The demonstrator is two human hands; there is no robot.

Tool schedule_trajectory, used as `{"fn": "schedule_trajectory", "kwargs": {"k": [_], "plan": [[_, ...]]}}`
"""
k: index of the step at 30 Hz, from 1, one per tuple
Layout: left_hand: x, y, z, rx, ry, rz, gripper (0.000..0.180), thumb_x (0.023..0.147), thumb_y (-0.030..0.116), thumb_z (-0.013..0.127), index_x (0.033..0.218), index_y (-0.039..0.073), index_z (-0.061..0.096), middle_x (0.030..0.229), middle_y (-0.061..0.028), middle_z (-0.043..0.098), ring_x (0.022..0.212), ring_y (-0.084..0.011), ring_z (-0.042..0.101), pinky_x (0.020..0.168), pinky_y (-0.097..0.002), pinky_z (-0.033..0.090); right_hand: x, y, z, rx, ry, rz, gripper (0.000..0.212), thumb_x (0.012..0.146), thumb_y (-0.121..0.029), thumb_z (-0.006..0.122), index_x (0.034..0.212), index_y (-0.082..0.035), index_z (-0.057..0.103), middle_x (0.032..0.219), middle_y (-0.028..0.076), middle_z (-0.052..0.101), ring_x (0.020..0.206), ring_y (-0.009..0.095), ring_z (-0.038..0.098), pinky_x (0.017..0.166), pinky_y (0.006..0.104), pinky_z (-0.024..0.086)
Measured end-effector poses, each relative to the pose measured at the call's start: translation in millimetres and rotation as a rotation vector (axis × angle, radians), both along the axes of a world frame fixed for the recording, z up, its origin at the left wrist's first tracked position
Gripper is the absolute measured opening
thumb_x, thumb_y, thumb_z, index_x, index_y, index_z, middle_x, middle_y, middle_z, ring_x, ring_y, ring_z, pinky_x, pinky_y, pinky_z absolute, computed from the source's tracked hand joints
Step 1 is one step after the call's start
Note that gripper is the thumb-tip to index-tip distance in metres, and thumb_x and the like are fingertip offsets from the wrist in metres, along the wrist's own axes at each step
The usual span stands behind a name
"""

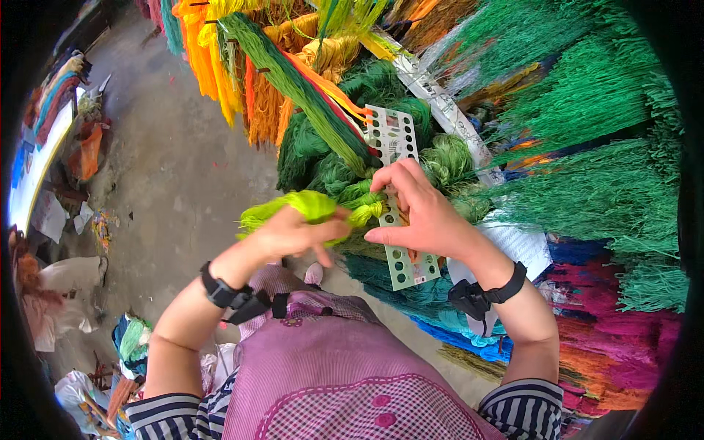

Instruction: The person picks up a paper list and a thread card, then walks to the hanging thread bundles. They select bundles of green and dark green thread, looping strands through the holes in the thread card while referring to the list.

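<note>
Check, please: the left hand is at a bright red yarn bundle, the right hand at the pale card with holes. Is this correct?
Only the colour is wrong: the head view shows a bright yellow-green yarn bundle at the left hand. The right hand is at the pale card with holes.

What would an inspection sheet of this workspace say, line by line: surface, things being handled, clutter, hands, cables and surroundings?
Surface: yarn bundles lie on both sides of a long white bar; no plain tabletop seen.
Things handled: pale punched card with yarn at its holes; lime yarn bunched at the card's left edge.
Clutter: loose green threads at right; white paper by the right forearm.
Left hand: at the lime yarn, motion-blurred; grip unclear.
Right hand: over the card, thumb and forefinger apart.
Cables: nothing seen.
Surroundings: grey floor at left, with orange material and other items toward the picture's rim.
</note>
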State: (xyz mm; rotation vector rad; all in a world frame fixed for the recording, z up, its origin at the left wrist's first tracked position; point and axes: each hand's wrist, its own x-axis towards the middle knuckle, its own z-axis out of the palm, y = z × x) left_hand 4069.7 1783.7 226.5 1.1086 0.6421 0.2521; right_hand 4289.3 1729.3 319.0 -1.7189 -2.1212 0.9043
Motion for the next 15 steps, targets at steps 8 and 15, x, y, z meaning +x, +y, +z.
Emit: {"fn": "schedule_trajectory", "kwargs": {"k": [8, 15], "plan": [[43.8, -3.7, 17.2, -0.060, -0.028, 0.153, 0.018, 0.084, 0.018, 0.066, 0.093, 0.003, 0.065, 0.080, -0.0026, 0.065, 0.057, -0.0125, 0.064, 0.043, -0.0227, 0.034, 2.6, -4.1, -1.0, -0.002, 0.008, -0.050, 0.064, 0.065, -0.025, 0.083, 0.111, -0.011, 0.042, 0.104, 0.011, 0.042, 0.095, 0.029, 0.051, 0.082, 0.0382, 0.046], [48.9, 5.2, -5.4, -0.617, -0.070, 0.114, 0.014, 0.084, 0.015, 0.063, 0.090, 0.002, 0.062, 0.073, -0.0060, 0.064, 0.051, -0.0111, 0.057, 0.040, -0.0226, 0.029, 9.3, -1.8, -8.8, 0.026, 0.053, -0.011, 0.060, 0.065, -0.027, 0.083, 0.109, -0.012, 0.044, 0.103, 0.010, 0.042, 0.094, 0.029, 0.051, 0.081, 0.0367, 0.046]]}}
